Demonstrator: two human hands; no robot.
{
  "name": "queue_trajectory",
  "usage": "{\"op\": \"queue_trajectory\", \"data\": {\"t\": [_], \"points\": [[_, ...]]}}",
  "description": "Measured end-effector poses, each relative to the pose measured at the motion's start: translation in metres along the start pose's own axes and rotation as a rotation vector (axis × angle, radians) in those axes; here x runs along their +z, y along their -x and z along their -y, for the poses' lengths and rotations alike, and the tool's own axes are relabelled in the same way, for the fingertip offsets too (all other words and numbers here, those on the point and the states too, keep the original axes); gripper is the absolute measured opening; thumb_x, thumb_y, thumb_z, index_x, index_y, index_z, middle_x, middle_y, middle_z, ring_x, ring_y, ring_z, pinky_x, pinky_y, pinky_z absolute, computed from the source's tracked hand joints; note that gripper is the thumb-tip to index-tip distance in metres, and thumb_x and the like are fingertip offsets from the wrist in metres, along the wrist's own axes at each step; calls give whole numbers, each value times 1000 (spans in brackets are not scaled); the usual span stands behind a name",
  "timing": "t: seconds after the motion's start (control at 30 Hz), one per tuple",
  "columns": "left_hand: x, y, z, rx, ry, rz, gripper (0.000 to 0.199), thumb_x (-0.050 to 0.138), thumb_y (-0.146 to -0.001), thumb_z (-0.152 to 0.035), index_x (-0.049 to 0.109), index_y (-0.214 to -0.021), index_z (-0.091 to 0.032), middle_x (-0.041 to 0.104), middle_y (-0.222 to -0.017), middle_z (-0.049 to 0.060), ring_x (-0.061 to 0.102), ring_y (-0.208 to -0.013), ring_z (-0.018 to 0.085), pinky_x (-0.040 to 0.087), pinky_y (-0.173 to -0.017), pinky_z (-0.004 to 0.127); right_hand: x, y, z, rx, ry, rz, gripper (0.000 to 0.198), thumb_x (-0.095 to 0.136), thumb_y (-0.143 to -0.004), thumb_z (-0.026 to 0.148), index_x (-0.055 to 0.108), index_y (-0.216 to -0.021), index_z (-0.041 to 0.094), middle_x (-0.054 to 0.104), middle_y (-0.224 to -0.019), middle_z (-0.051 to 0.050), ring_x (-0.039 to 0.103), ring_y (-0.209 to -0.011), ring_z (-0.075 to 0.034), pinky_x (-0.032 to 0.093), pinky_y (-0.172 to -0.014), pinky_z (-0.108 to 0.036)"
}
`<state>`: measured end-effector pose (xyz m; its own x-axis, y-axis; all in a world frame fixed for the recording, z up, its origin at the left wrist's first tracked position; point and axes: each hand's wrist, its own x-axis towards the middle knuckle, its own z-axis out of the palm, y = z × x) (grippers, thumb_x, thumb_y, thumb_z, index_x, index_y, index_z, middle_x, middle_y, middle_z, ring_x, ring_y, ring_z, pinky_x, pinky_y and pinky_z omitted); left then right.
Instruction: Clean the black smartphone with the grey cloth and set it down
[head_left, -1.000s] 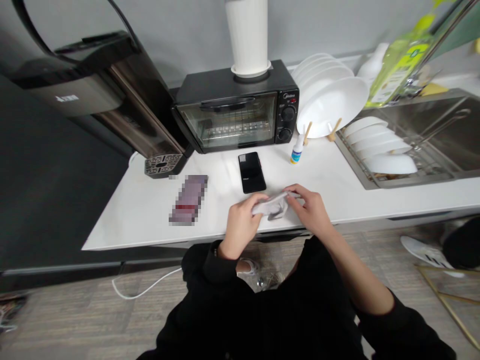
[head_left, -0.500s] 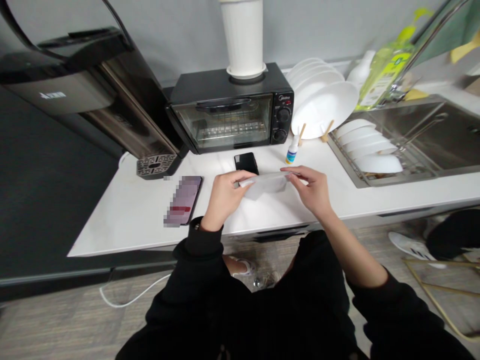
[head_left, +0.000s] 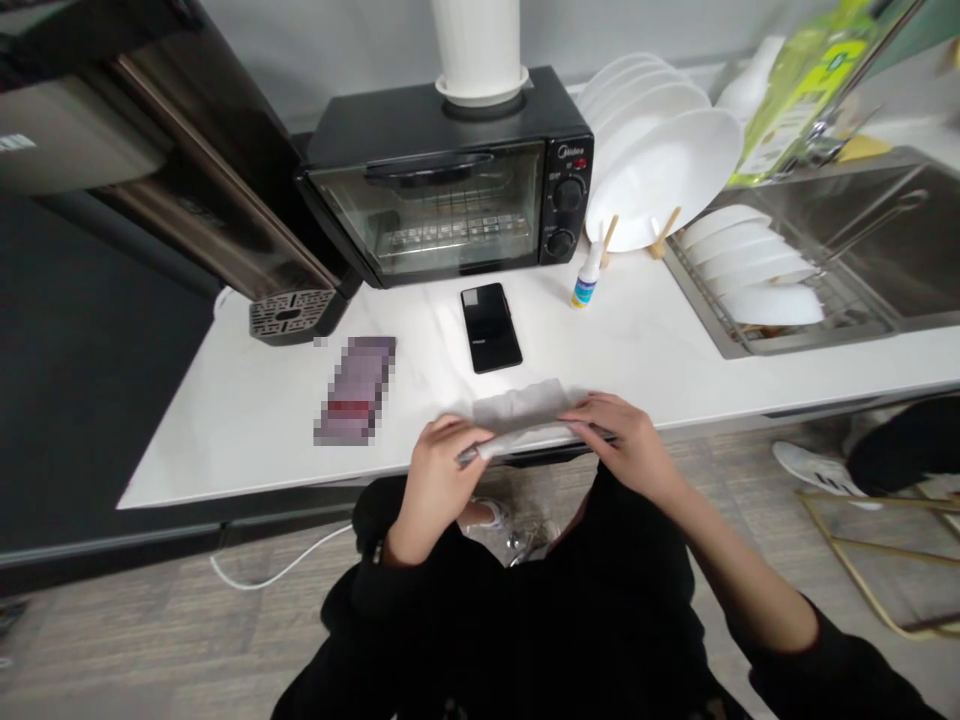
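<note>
A thin white tissue-like sheet [head_left: 516, 405] is stretched between my two hands over the counter's front edge. My left hand [head_left: 444, 472] pinches its left end, and a narrow dark edge shows beside the fingertips. At the right end, my right hand [head_left: 628, 442] grips the sheet between thumb and fingers, with a dark edge showing there too. What this dark item is, I cannot make out. Beyond the sheet lies a black phone [head_left: 491, 328], flat on the white counter [head_left: 420, 375]. A small white spray bottle [head_left: 587, 277] with a blue and yellow label stands further right.
A second phone [head_left: 356, 390], pixelated, lies at the left near a dark drink machine [head_left: 292, 315]. Behind are a toaster oven [head_left: 450, 215] bearing a white pot [head_left: 480, 50], and racked plates [head_left: 664, 180]. Bowls [head_left: 772, 300] sit by the sink [head_left: 911, 240]. A person's shoe [head_left: 821, 472] is at right.
Both hands have come down and towards my body with the sheet, which now sits at the counter's front edge. The black phone, partly covered before, is fully visible. The view has shifted.
</note>
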<state>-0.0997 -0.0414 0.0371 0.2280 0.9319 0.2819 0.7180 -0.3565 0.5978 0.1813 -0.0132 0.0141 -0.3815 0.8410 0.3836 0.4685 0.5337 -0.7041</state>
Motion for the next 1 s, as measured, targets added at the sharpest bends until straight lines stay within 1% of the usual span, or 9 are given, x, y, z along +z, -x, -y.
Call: {"op": "queue_trajectory", "data": {"t": [0.23,0.33,0.47,0.6,0.67,0.77,0.83,0.93,1.0], "points": [[1,-33,12,-168,-122,3,31,78,-92,-23,74,-122,-27,64,-73,-3,64,-78,20,52,-84,36,16,-39,-4,224,128,-43,33,63,-101,38,71,-129,22,68,-82,-2,63,-71,-19,54,-72,-36],[1,-31,15,-131,-199,8,40,78,-92,-26,69,-131,-26,66,-82,0,64,-88,24,52,-90,40,21,-43,-6,201,201,-90,32,65,-99,36,70,-128,22,71,-90,-5,69,-88,-24,57,-83,-40],[-3,-17,6,-21,-308,-74,49,66,-100,-33,58,-147,-21,67,-127,13,61,-119,30,51,-107,46,19,-31,-1,49,277,-212,35,63,-101,32,67,-134,21,69,-131,-14,66,-121,-29,57,-101,-46],[-1,0,-5,267,-434,169,61,58,-104,-46,45,-160,-26,44,-167,12,46,-151,32,35,-126,54,16,-9,10,-219,380,40,48,57,-105,34,53,-152,25,62,-152,-10,60,-139,-28,49,-116,-53],[-1,6,-3,309,-508,265,69,59,-102,-53,39,-164,-29,36,-172,10,40,-156,32,33,-128,55,17,0,14,-253,429,185,62,58,-105,41,40,-162,25,54,-161,-9,51,-149,-29,44,-122,-57],[-7,10,4,320,-558,296,72,58,-101,-56,36,-165,-32,32,-173,9,36,-159,32,28,-130,58,16,2,13,-224,401,226,67,59,-104,46,36,-164,26,48,-165,-9,43,-155,-29,39,-125,-59],[-15,5,10,330,-526,291,73,54,-102,-59,33,-166,-32,30,-174,9,34,-160,32,27,-130,59,7,-6,2,-157,317,123,55,58,-104,45,50,-155,28,59,-156,-7,50,-150,-28,41,-125,-58],[-24,-20,19,238,-439,242,62,43,-109,-51,32,-166,-32,27,-175,7,34,-160,30,31,-129,57,-17,-36,-35,98,197,-263,35,58,-103,45,69,-131,27,77,-128,-9,72,-122,-29,55,-110,-54],[-24,-48,27,129,-404,201,54,37,-111,-46,38,-164,-34,25,-176,6,33,-160,30,33,-128,58,-33,-67,-66,246,142,-446,51,67,-94,52,64,-137,24,72,-135,-14,73,-117,-33,60,-101,-56]]}}
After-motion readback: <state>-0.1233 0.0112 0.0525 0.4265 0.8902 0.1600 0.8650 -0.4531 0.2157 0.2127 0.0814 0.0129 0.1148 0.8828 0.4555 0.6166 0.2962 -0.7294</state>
